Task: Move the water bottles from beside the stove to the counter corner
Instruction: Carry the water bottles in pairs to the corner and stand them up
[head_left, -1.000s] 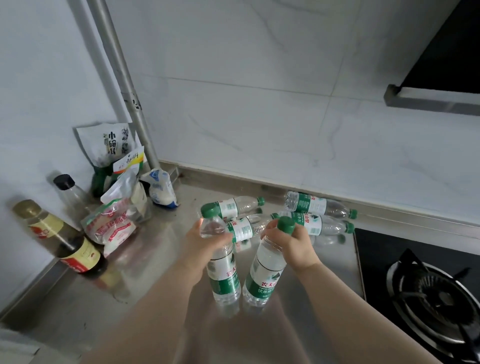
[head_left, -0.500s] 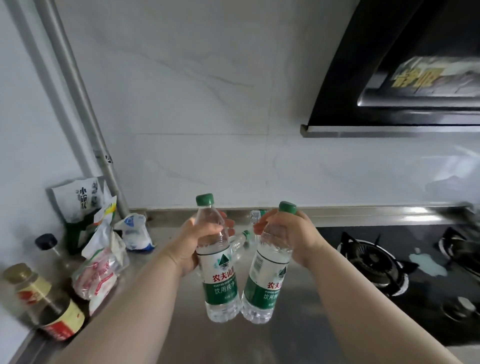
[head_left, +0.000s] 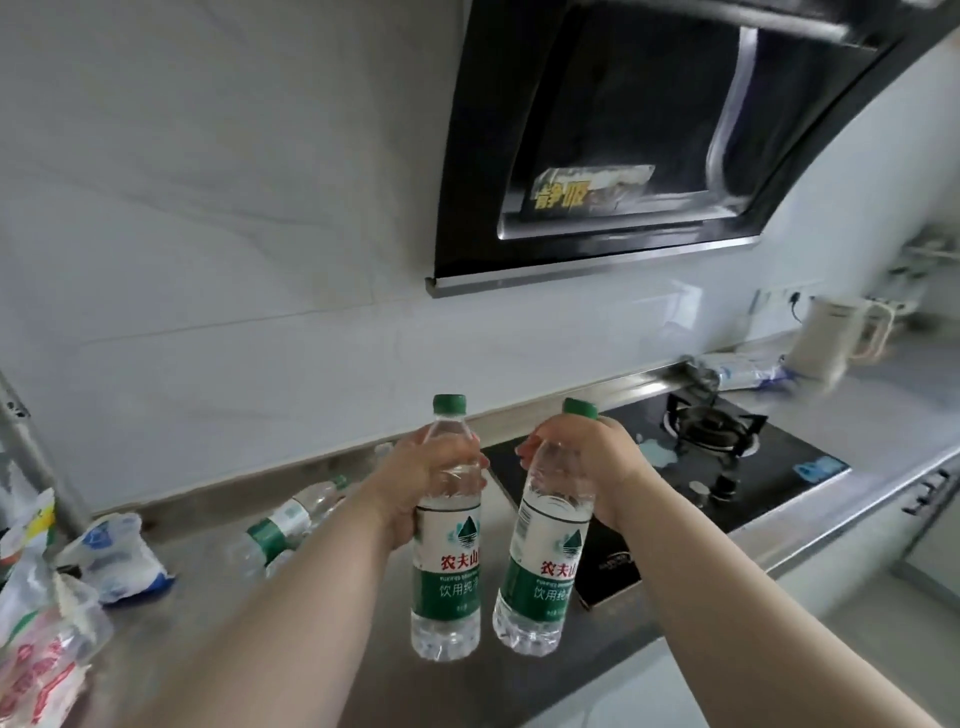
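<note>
I hold two clear water bottles with green caps and green-white labels upright in the air over the steel counter (head_left: 208, 587). My left hand (head_left: 415, 483) grips the left bottle (head_left: 447, 561) around its shoulder. My right hand (head_left: 587, 462) grips the right bottle (head_left: 545, 566) near its neck, tilted slightly. More bottles (head_left: 291, 519) of the same kind lie on their sides on the counter behind my left forearm, left of the black gas stove (head_left: 717, 467). My arm hides part of them.
A black range hood (head_left: 649, 156) hangs above the stove. Food bags (head_left: 47, 639) and a white-blue pouch (head_left: 122, 561) crowd the left corner beside a metal pipe (head_left: 31, 457). A cream kettle (head_left: 831, 343) and a wrapped pack (head_left: 743, 370) stand far right.
Both hands have lifted their bottles off the counter and carried them up and rightward. My view has swung right, from the left corner toward the stove and hood.
</note>
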